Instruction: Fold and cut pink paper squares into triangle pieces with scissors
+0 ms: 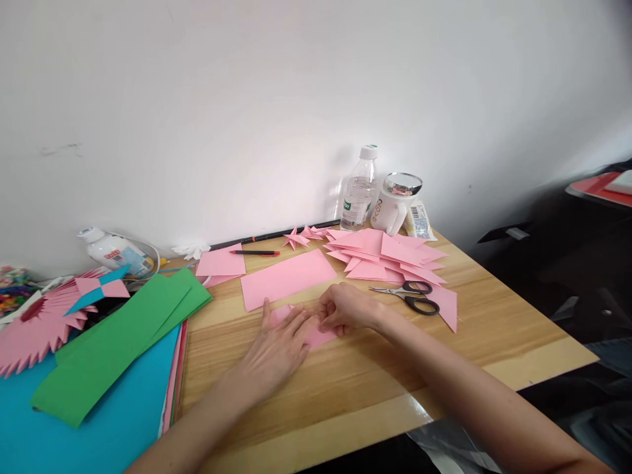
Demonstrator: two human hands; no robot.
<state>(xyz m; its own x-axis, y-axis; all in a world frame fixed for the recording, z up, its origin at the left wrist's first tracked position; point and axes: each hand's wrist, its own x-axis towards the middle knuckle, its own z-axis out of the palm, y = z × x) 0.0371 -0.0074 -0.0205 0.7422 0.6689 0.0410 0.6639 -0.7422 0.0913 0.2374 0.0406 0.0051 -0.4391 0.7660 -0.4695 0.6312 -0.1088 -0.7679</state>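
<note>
A small piece of pink paper [322,337] lies on the wooden table under both hands. My left hand [281,345] rests flat on it with the fingers spread. The fingers of my right hand [343,309] are curled together at the paper's upper edge, close to my left fingertips; what they pinch is too small to tell. Just beyond the hands is a pink rectangular sheet [289,278]. Black-handled scissors [412,296] lie to the right, beside a pile of folded pink paper pieces [390,253].
A water bottle [359,197] and a white mug [395,204] stand by the wall. A pen [254,253] lies on pink paper. Green strips [118,336] and blue sheets [108,421] cover the left side. The table's edge [557,368] runs along the right.
</note>
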